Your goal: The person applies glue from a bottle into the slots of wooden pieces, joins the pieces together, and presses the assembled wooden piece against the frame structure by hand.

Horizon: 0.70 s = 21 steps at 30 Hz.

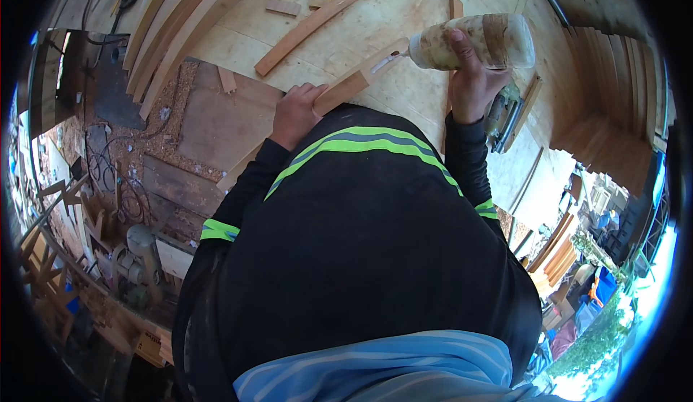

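My left hand (294,115) is closed around a wooden strip (343,92) whose far end, cut down to a thinner step, points up and to the right. In my right hand (474,84) is a glue bottle (473,41), a stained, cloudy plastic one with a brown band. It lies tilted on its side, nozzle to the left. The nozzle tip is at the stepped end of the strip, where a white streak shows; whether it touches the wood I cannot tell.
A curved wooden strip (325,21) and small wood blocks (282,6) lie on the plywood table (238,30). Long curved boards (184,19) are at upper left. Stacked wooden slats (613,77) stand at right, near a metal clamp-like tool (503,119). Shavings (177,117) and cables cover the left side.
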Each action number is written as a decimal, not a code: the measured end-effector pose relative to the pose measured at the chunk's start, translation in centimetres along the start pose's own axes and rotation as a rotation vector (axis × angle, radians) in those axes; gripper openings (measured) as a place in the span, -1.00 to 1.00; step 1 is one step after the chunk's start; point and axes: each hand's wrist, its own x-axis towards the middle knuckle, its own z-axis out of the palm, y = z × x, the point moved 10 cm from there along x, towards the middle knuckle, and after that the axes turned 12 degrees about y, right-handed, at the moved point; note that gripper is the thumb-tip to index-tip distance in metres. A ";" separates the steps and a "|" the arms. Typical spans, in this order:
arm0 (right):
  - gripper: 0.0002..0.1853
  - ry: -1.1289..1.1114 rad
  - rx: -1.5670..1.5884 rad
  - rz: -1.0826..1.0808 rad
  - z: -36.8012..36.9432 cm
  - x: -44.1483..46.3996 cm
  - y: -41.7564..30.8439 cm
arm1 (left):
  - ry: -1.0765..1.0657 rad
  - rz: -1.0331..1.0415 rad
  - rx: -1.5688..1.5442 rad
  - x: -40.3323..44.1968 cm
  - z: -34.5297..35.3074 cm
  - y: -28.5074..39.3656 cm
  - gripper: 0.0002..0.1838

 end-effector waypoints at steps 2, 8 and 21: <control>-0.60 0.002 -0.008 0.007 0.0 0.0 0.1 | -0.002 -0.004 -0.006 0.0 -0.2 0.2 -0.40; -0.60 -0.005 -0.063 -0.020 0.0 0.4 0.3 | -0.007 -0.016 -0.013 0.1 -0.4 0.4 -0.42; -0.63 0.016 -0.037 -0.036 -0.2 0.6 1.0 | -0.003 -0.013 -0.001 0.1 -0.4 0.5 -0.43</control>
